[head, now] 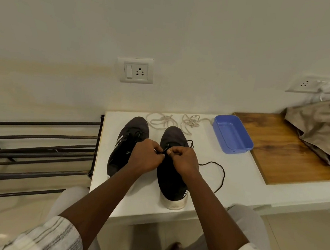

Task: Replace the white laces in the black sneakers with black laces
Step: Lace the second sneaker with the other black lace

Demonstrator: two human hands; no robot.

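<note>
A person is leaning over a white tabletop, where a pair of black sneakers is standing side by side with toes pointing toward the wall. The left hand and the right hand are meeting over the lacing area of the right sneaker. Both hands are curling their fingers and pinching a short stretch of the black lace between fingertips and thumbs. The rest of that lace is trailing out from under the right hand and looping across the tabletop to the right of the shoe. The left sneaker, showing white side stripes, is sitting just beside it with dark lacing across its upper. The white laces are lying in two loose tangles on the tabletop beyond the toes, close to the wall. A blue plastic tray is resting at the tabletop's far right, next to a wooden board that is carrying a crumpled grey-brown bag. A dark metal rack is standing to the left, and a wall socket is showing above the shoes.
</note>
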